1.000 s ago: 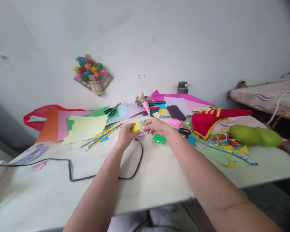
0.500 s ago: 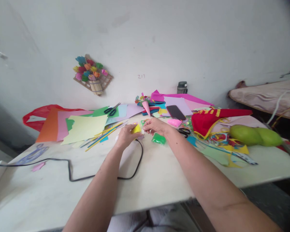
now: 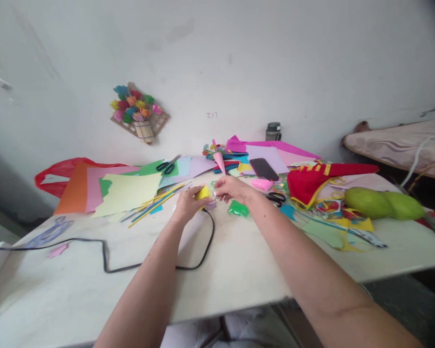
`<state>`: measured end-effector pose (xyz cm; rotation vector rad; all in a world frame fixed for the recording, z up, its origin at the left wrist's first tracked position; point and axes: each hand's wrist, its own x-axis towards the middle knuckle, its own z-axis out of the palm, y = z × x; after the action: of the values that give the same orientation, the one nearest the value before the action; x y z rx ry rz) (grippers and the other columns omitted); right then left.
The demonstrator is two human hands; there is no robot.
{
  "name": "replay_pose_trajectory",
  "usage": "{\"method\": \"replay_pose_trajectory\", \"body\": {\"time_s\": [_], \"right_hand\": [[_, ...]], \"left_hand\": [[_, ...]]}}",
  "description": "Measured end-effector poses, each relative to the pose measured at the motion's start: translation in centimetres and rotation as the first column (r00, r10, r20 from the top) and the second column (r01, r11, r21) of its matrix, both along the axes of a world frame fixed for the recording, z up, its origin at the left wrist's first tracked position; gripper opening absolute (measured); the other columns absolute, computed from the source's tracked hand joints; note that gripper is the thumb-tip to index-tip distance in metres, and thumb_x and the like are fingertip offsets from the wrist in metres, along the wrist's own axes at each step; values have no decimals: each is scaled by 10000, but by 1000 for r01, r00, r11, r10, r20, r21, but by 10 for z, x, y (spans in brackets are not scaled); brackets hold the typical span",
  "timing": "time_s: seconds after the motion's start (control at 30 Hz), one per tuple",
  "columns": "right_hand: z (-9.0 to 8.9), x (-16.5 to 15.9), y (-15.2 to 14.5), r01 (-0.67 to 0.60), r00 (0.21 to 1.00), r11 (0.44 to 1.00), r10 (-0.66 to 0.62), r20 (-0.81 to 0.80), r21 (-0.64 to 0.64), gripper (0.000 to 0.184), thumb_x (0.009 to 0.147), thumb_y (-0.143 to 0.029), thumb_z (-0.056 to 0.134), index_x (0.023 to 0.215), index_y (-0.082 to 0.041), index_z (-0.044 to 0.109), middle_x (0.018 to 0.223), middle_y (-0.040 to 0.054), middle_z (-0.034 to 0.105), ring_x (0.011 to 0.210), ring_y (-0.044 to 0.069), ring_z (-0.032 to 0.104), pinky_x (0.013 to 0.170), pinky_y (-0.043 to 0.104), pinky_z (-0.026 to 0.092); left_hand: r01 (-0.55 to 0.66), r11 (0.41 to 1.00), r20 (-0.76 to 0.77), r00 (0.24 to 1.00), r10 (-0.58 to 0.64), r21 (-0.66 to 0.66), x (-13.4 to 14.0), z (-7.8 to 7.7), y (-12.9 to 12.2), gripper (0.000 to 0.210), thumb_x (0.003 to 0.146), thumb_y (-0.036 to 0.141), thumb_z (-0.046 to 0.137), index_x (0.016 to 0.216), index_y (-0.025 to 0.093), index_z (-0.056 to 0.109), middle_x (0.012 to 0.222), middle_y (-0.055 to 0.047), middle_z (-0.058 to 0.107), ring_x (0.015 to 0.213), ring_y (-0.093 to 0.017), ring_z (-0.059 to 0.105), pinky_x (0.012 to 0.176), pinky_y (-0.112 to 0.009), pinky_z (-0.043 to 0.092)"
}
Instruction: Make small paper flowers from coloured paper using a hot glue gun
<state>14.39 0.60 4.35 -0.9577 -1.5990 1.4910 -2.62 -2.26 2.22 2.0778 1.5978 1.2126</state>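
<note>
The left hand (image 3: 187, 205) pinches a small yellow folded paper piece (image 3: 203, 193), just left of the crumpled green paper scrap (image 3: 238, 209). The right hand (image 3: 232, 189) closes its fingertips on the piece's other end, above the black cord (image 3: 203, 251).

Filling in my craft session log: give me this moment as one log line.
left hand: holds yellow piece | right hand: pinching at its tip | green piece: on table beside right wrist | black cable: under left arm

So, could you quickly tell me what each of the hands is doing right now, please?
Left hand: closed on a small yellow piece.
Right hand: fingers pinched at the yellow piece's edge; exact hold cannot be told.
</note>
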Motion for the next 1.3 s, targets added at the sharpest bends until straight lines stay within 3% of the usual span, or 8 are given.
{"method": "replay_pose_trajectory", "body": {"time_s": [0.13,0.3,0.57,0.73,0.9,1.07,1.3], "right_hand": [[0,-3,1,44,999,999,-45,-11,-9,190,586,-11,584,678,-142,482,444,-47,519,400,73,501,358,161,384],[0,-3,1,13,1000,1000,-13,-19,12,129,585,-18,600,606,-119,522,444,-40,510,397,61,475,376,173,405],[-8,0,7,-53,997,999,53,-62,-7,110,614,-49,606,710,-103,617,501,-16,560,400,59,467,383,187,426],[-9,2,9,-60,996,995,65,-56,81,145,568,-52,617,696,-116,633,611,3,616,449,60,490,375,170,423],[-7,1,10,3,1000,980,-7,22,199,144,552,-25,563,638,-115,636,652,12,629,452,56,488,347,151,400],[-8,1,11,19,998,975,-31,49,223,125,570,-42,554,633,-116,632,594,5,612,430,61,491,357,162,405],[-8,5,10,-52,998,975,41,53,217,115,607,-158,639,714,-117,626,521,-24,567,375,51,464,350,173,397]], "left_hand": [[10,1000,-39,999,-10,2,-1,-1,2,515,583,492,634,977,159,634,735,-2,588,689,-135,503,626,-235,385],[16,1000,-24,1000,-16,21,0,-1,1,523,584,483,642,989,153,626,780,-21,601,707,-150,519,649,-249,393],[11,1000,-23,1000,-11,5,-2,-3,3,538,589,487,632,1011,153,615,767,-8,589,708,-143,513,638,-240,392],[25,1000,-32,999,-25,-4,-3,-3,4,530,579,494,633,982,149,629,710,7,572,668,-135,505,598,-232,381],[23,1000,-47,999,-23,-6,-1,-2,3,545,572,498,643,995,155,631,753,-6,597,699,-158,531,612,-245,391],[41,999,28,999,-41,-7,-2,-1,3,588,590,499,639,1062,149,607,837,-40,624,762,-183,558,658,-262,416],[155,985,120,982,-145,-76,-4,6,-3,509,694,430,566,1093,114,578,948,-78,624,795,-181,568,656,-257,432]]}}
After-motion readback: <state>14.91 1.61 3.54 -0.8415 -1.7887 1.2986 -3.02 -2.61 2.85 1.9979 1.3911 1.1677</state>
